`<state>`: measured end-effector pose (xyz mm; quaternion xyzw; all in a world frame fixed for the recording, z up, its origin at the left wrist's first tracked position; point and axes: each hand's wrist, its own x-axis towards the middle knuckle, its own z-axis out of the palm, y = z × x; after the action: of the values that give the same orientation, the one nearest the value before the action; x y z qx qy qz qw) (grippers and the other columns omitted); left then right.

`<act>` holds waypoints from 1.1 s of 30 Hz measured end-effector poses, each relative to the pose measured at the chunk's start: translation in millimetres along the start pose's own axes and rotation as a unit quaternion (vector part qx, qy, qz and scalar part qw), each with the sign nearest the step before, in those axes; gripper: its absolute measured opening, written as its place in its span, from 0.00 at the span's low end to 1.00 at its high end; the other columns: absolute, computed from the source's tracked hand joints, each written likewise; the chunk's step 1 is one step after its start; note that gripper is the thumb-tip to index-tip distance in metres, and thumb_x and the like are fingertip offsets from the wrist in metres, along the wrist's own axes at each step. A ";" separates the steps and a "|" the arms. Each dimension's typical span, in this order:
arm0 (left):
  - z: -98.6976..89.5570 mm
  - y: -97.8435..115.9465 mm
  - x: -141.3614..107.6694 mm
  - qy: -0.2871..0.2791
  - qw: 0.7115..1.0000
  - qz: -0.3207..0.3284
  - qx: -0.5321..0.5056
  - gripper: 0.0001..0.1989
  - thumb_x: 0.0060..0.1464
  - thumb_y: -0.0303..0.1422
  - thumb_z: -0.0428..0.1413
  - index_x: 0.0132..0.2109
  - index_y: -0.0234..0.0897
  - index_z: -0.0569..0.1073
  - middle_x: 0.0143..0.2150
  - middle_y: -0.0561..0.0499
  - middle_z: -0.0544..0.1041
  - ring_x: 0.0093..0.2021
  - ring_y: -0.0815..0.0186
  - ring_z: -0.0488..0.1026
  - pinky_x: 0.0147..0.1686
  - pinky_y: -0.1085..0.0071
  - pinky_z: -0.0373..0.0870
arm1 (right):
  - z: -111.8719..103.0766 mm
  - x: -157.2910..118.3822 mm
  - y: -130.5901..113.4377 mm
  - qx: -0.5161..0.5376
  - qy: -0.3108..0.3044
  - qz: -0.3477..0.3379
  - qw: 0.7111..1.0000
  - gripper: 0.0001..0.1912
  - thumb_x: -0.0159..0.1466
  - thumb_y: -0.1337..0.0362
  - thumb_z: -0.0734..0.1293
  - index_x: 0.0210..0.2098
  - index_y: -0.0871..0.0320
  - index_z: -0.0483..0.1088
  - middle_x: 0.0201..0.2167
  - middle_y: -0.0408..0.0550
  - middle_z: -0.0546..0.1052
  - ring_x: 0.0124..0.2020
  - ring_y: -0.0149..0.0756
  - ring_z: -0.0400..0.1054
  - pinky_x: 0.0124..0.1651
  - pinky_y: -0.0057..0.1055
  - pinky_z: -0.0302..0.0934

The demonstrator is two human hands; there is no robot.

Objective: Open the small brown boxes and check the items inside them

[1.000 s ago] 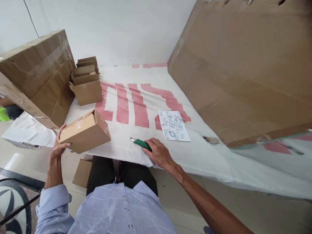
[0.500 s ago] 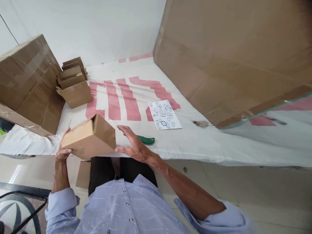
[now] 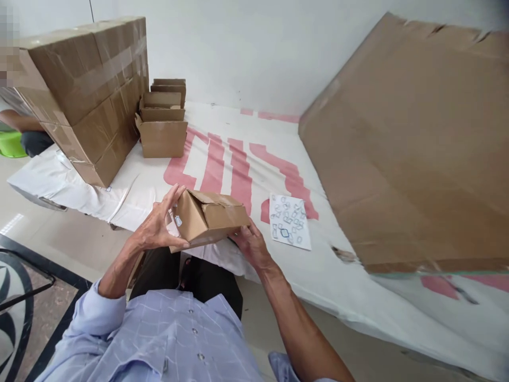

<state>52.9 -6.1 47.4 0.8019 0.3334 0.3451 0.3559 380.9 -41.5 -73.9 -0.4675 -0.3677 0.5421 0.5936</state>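
A small brown cardboard box (image 3: pixel 225 216) is held tilted above the front edge of the cloth-covered table, between my two hands. My left hand (image 3: pixel 159 225) grips its left end, thumb low and fingers at the top corner. A small white label with a blue outline (image 3: pixel 177 220) shows on that end. At the other end, my right hand (image 3: pixel 252 245) holds the box from below, its fingertips partly hidden underneath. To the right of the box lies a white sheet (image 3: pixel 290 222) covered with small blue-outlined shapes.
Several open small boxes (image 3: pixel 164 139) stand in a row at the back left, beside a taped stack of cartons (image 3: pixel 107 101). A large cardboard sheet or carton (image 3: pixel 417 159) fills the right side. A person's arm (image 3: pixel 19 121) shows at far left, near a green basin (image 3: pixel 11 144).
The box has turned, so its flapped side and labelled end now show. My right hand has closed onto its right end. The view has shifted, and the green-handled tool is no longer visible.
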 end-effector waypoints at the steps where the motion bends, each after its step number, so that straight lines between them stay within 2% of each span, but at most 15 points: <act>1: 5.6 -1.5 0.3 0.020 1.000 -0.011 -0.005 0.75 0.38 0.57 0.78 0.82 0.47 0.44 0.81 0.30 0.57 0.80 0.34 0.57 0.77 0.38 0.53 | 0.2 0.0 -1.6 0.006 0.001 0.006 1.000 0.36 0.57 0.39 0.81 0.59 0.43 0.75 0.63 0.48 0.80 0.65 0.48 0.74 0.58 0.45 0.76; 3: 18.6 -3.8 -0.9 0.069 0.996 -0.058 -0.020 0.75 0.33 0.60 0.78 0.80 0.43 0.51 0.78 0.29 0.63 0.78 0.32 0.61 0.75 0.38 0.57 | 2.8 0.4 -5.1 0.016 0.002 0.012 1.000 0.35 0.56 0.37 0.80 0.58 0.43 0.76 0.64 0.48 0.80 0.65 0.49 0.74 0.57 0.45 0.76; 6: 37.8 -3.1 -7.3 0.104 0.986 -0.128 -0.033 0.66 0.37 0.61 0.76 0.76 0.41 0.59 0.72 0.32 0.67 0.71 0.34 0.68 0.70 0.38 0.65 | 7.4 0.6 -7.8 0.023 0.004 0.013 1.000 0.37 0.57 0.35 0.78 0.59 0.43 0.77 0.64 0.50 0.80 0.64 0.52 0.74 0.57 0.48 0.76; 8: 46.3 -0.1 -12.0 0.085 0.990 -0.111 -0.025 0.69 0.35 0.59 0.78 0.77 0.41 0.57 0.74 0.31 0.64 0.73 0.33 0.64 0.71 0.36 0.64 | 7.7 0.7 -7.4 0.026 0.009 0.017 0.999 0.38 0.56 0.34 0.78 0.60 0.43 0.77 0.62 0.51 0.81 0.62 0.52 0.76 0.57 0.49 0.76; 10: 50.2 4.1 -14.0 0.068 0.995 -0.074 -0.007 0.73 0.32 0.52 0.80 0.79 0.41 0.52 0.75 0.31 0.59 0.75 0.32 0.59 0.73 0.34 0.60 | 4.7 2.1 -8.3 0.016 0.009 0.028 0.999 0.39 0.55 0.32 0.77 0.58 0.45 0.78 0.58 0.51 0.83 0.58 0.52 0.78 0.56 0.50 0.76; 12: 50.8 8.9 -12.6 0.068 0.996 -0.057 0.016 0.70 0.36 0.44 0.79 0.80 0.42 0.50 0.74 0.33 0.59 0.75 0.34 0.59 0.73 0.35 0.60 | 0.3 4.8 -16.0 -0.021 0.030 0.028 0.999 0.38 0.53 0.31 0.78 0.53 0.47 0.78 0.54 0.52 0.84 0.55 0.52 0.78 0.55 0.52 0.76; 14: 50.4 14.2 -8.7 0.080 0.995 -0.050 0.038 0.66 0.39 0.40 0.76 0.80 0.42 0.50 0.72 0.34 0.61 0.72 0.36 0.61 0.72 0.36 0.62 | -1.3 6.7 -34.7 -0.094 0.096 -0.025 0.991 0.37 0.53 0.33 0.78 0.50 0.51 0.78 0.51 0.53 0.84 0.52 0.52 0.78 0.55 0.54 0.75; 15: 50.4 16.9 -6.3 0.084 0.994 -0.045 0.048 0.65 0.39 0.39 0.75 0.80 0.41 0.51 0.71 0.34 0.61 0.71 0.36 0.62 0.71 0.36 0.63 | 0.4 6.4 -48.5 -0.143 0.133 -0.078 0.978 0.34 0.55 0.35 0.78 0.50 0.52 0.79 0.50 0.53 0.84 0.52 0.51 0.78 0.55 0.54 0.75; 17: 51.5 22.2 -1.4 0.084 0.993 -0.038 0.067 0.65 0.39 0.39 0.74 0.80 0.41 0.51 0.70 0.34 0.61 0.71 0.35 0.62 0.70 0.36 0.64 | 10.5 2.1 -82.0 -0.258 0.171 -0.220 0.925 0.26 0.63 0.41 0.75 0.49 0.54 0.80 0.49 0.53 0.83 0.52 0.50 0.77 0.56 0.53 0.73; 18: 52.5 24.8 1.0 0.082 0.993 -0.036 0.076 0.65 0.39 0.39 0.74 0.80 0.41 0.50 0.71 0.35 0.61 0.71 0.35 0.62 0.70 0.36 0.65 | 18.8 -1.8 -99.9 -0.316 0.159 -0.296 0.887 0.20 0.67 0.46 0.73 0.49 0.53 0.80 0.50 0.53 0.82 0.52 0.50 0.77 0.57 0.52 0.73; 20: 55.1 29.8 5.2 0.078 0.992 -0.029 0.095 0.65 0.40 0.38 0.73 0.80 0.43 0.49 0.71 0.35 0.61 0.70 0.36 0.62 0.69 0.36 0.65 | 39.5 -11.0 -133.1 -0.415 0.091 -0.423 0.800 0.11 0.71 0.56 0.71 0.49 0.52 0.81 0.49 0.53 0.81 0.52 0.49 0.76 0.58 0.50 0.71; 22: 57.9 34.3 8.9 0.077 0.990 -0.020 0.112 0.65 0.40 0.38 0.73 0.80 0.43 0.48 0.71 0.35 0.61 0.69 0.36 0.62 0.68 0.36 0.66 | 60.5 -18.7 -157.6 -0.488 0.003 -0.487 0.724 0.09 0.72 0.63 0.69 0.49 0.52 0.81 0.47 0.53 0.81 0.50 0.48 0.74 0.57 0.49 0.70; 24: 60.5 38.2 11.8 0.077 0.989 -0.014 0.126 0.66 0.40 0.37 0.73 0.80 0.44 0.48 0.71 0.35 0.62 0.68 0.36 0.63 0.67 0.36 0.67 | 75.8 -22.2 -172.0 -0.543 -0.071 -0.491 0.677 0.11 0.73 0.68 0.67 0.50 0.53 0.81 0.46 0.54 0.81 0.49 0.48 0.72 0.55 0.47 0.70; 26: 62.9 41.3 13.9 0.076 0.988 -0.011 0.138 0.66 0.40 0.37 0.73 0.80 0.44 0.47 0.70 0.35 0.62 0.67 0.37 0.63 0.66 0.36 0.68 | 83.4 -21.7 -178.5 -0.585 -0.114 -0.469 0.652 0.13 0.74 0.70 0.65 0.49 0.54 0.81 0.46 0.55 0.80 0.49 0.48 0.71 0.53 0.47 0.70; 33: 72.6 48.7 18.4 0.087 0.983 0.010 0.162 0.64 0.40 0.36 0.73 0.78 0.42 0.48 0.68 0.35 0.63 0.64 0.38 0.65 0.64 0.36 0.69 | 85.7 -16.2 -185.4 -0.674 -0.155 -0.447 0.567 0.13 0.76 0.68 0.64 0.48 0.55 0.81 0.42 0.54 0.80 0.45 0.47 0.68 0.50 0.45 0.66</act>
<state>134.3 -42.1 55.3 0.8193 0.4063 0.3584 0.1875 353.4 -39.5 129.1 -0.4171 -0.8750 -0.1328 0.2068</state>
